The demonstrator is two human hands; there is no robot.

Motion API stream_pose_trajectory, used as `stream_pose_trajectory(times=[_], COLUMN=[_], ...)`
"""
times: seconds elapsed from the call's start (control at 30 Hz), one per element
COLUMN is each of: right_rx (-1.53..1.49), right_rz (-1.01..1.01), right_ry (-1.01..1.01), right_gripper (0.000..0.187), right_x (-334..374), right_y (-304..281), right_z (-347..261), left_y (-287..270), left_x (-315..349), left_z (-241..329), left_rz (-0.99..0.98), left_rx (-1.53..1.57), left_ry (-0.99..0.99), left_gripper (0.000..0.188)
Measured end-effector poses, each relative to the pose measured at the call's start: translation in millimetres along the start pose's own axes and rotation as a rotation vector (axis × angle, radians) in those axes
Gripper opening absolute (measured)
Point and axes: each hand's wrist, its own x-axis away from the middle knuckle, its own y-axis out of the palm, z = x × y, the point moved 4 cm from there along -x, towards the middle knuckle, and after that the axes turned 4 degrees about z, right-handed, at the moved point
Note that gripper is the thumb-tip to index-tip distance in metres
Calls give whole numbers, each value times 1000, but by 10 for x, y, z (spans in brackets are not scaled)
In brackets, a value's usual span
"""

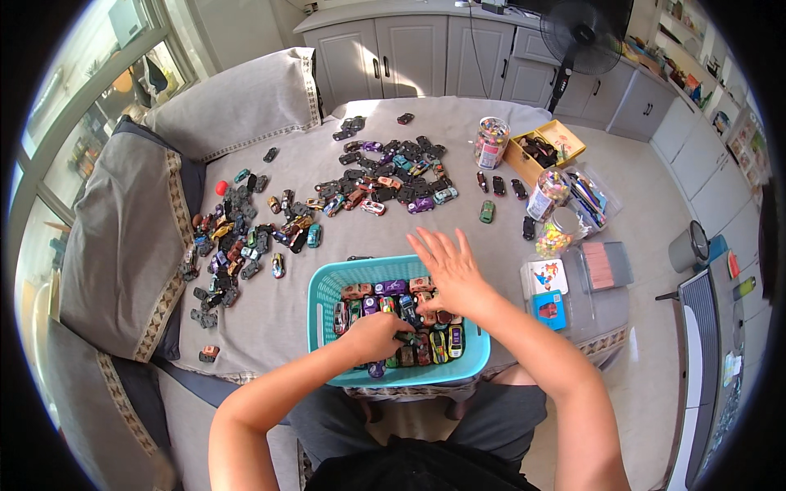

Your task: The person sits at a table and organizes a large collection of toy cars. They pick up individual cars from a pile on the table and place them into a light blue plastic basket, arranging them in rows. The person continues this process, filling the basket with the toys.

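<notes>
A turquoise plastic basket stands in front of me, with toy cars lined up in rows inside it. My left hand reaches over the near left part of the basket. Its fingers are closed on a small dark toy car, partly hidden by the hand. Above the basket's right side is my right hand, fingers spread and apart, its thumb close to the cars in the upper rows. The palm hides some cars below it. Yellow and purple cars sit upright at the near right corner.
Loose toy cars lie heaped beyond the basket, with another heap to the left. On the right are clear jars of beads, a yellow box and a blue card box. A fan stands behind.
</notes>
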Motion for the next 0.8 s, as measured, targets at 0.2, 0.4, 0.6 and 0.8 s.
stream_pose_trajectory(times=[0.2, 0.4, 0.6, 0.8], right_rx=[92, 68, 58, 53], right_rz=[-73, -59, -37, -11], right_ry=[22, 19, 24, 13], right_gripper=[146, 146, 144, 142], right_x=[25, 18, 35, 21], right_y=[91, 107, 121, 123], right_z=[-39, -39, -10, -35], left_y=[54, -44, -109, -46], left_x=[42, 200, 45, -137], left_z=[-6, 102, 108, 117], left_rz=[66, 143, 324, 503], left_rx=[-151, -118, -147, -240], left_ry=[9, 46, -1, 52], left_gripper=[38, 39, 33, 36])
